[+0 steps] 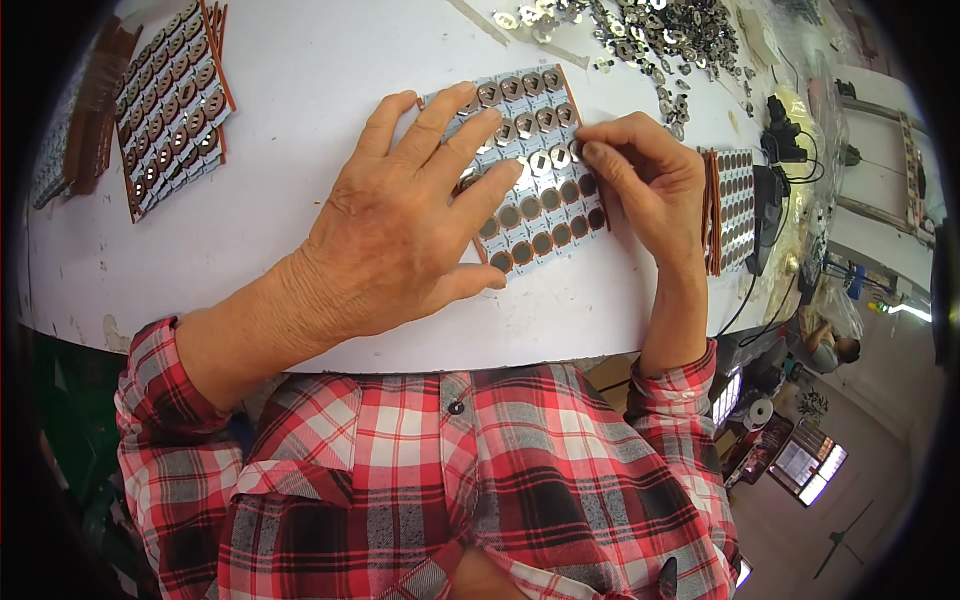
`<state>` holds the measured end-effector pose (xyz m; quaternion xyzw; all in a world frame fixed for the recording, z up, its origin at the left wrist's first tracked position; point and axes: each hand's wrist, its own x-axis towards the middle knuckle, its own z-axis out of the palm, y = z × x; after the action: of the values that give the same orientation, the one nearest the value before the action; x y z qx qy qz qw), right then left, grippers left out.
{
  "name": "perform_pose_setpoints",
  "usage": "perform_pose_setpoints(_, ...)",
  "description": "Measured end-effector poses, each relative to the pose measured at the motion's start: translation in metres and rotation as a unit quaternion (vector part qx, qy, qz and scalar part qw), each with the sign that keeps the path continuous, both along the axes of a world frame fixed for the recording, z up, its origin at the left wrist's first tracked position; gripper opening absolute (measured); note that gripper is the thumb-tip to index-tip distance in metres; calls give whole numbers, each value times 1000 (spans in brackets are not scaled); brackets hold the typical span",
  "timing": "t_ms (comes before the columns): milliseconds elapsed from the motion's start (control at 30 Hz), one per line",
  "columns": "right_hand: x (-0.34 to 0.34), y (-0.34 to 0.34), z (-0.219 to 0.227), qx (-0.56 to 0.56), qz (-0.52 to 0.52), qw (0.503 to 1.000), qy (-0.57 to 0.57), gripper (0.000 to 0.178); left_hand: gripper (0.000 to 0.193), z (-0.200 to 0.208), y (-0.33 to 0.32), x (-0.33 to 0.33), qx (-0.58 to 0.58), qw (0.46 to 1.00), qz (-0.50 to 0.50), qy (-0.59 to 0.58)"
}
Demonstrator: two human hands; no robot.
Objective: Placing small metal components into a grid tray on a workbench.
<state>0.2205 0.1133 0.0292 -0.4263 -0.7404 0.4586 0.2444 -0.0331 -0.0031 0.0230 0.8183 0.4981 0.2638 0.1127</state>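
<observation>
A flat rectangular panel (551,178), pale blue with thin brown borders, is laid on the smooth white table (280,110) between the two hands, which are held apart. Its left side is covered by the left hand (385,215), fingers splayed. At the right edge, thumb and index finger of the right hand (650,180) are brought close together beside the row of shiny discs (541,162); whether anything is pinched cannot be told. Matte dark-grey circles are seen in the lower rows, diamond-shaped openings in the upper. Small glinting metal pieces (670,40) are heaped beyond; brown-edged panels (712,215) are stacked at right.
</observation>
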Motion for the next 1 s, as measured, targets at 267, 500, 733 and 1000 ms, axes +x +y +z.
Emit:
perform_pose_setpoints(267, -16, 44, -14, 272, -55, 958, -71, 25, 84, -4, 4, -4, 17, 1000, 5, -6)
perform_pose_setpoints(500, -16, 50, -15, 404, -35, 899, -163, 11, 82, -6, 5, -5, 34, 999, 5, -20)
perform_pose_setpoints(733, -35, -36, 30, -65, -78, 991, 83, 18, 81, -7, 9, -16, 29, 999, -3, -37)
perform_pose_setpoints(1000, -56, -80, 5, -57, -60, 993, 82, 17, 59, -40, 31, -32, 439, 859, 32, 262)
